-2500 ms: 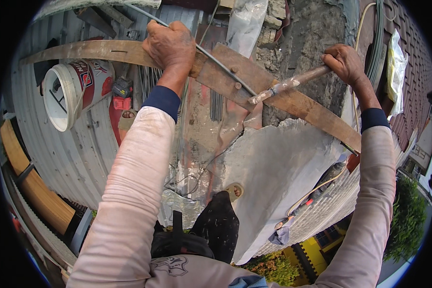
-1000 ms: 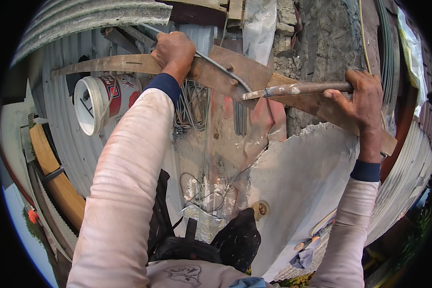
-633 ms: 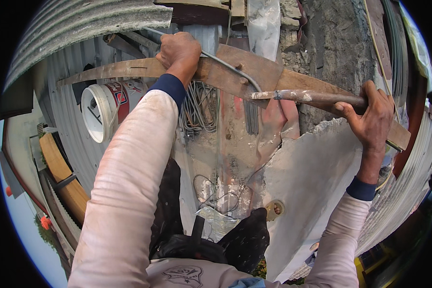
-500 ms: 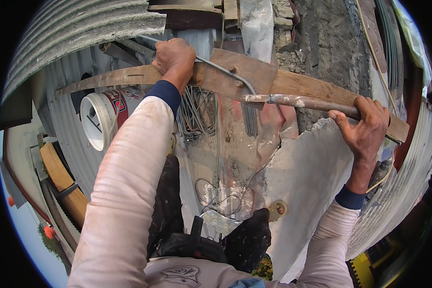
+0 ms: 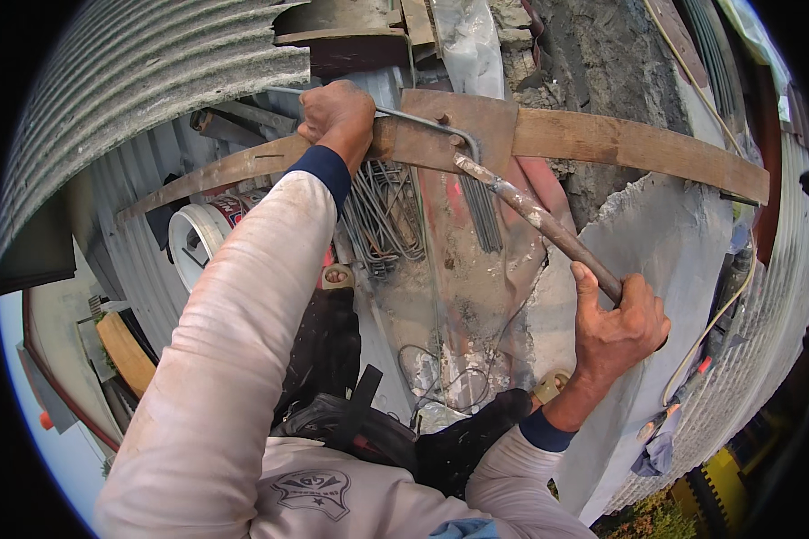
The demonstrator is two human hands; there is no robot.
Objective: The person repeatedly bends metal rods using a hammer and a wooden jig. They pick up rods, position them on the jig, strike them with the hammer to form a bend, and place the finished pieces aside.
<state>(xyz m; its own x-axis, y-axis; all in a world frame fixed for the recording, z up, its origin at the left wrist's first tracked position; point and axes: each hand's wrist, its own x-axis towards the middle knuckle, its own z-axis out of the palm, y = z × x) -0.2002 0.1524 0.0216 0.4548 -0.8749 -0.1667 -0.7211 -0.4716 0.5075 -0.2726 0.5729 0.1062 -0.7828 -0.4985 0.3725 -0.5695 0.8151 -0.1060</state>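
Observation:
A long curved-looking wooden plank (image 5: 638,145) lies crosswise before me, with a brown plate (image 5: 490,112) on it that bears two short pegs. A thin steel rod (image 5: 415,118) runs over the plate past the pegs and bends toward me at its right end. My left hand (image 5: 340,117) is closed round the rod, knuckles up, over the plank left of the plate. In my right hand (image 5: 618,328) is the lower end of a worn, paint-spotted metal pipe (image 5: 548,220). The pipe slants from the plate down to the right; its upper end meets the bent rod end.
Below the plank lie a bundle of bent rods (image 5: 382,216) and several straight rods (image 5: 482,216). A white bucket (image 5: 189,235) rests on its side at left. Corrugated roofing (image 5: 171,99) juts in at upper left. A rough-edged grey slab (image 5: 665,242) and a pale cable (image 5: 715,314) are at right.
My right hand has swung the pipe toward me and leftward, from nearly along the plank to a steep slant. The rod's bend is sharper. My left hand keeps its hold.

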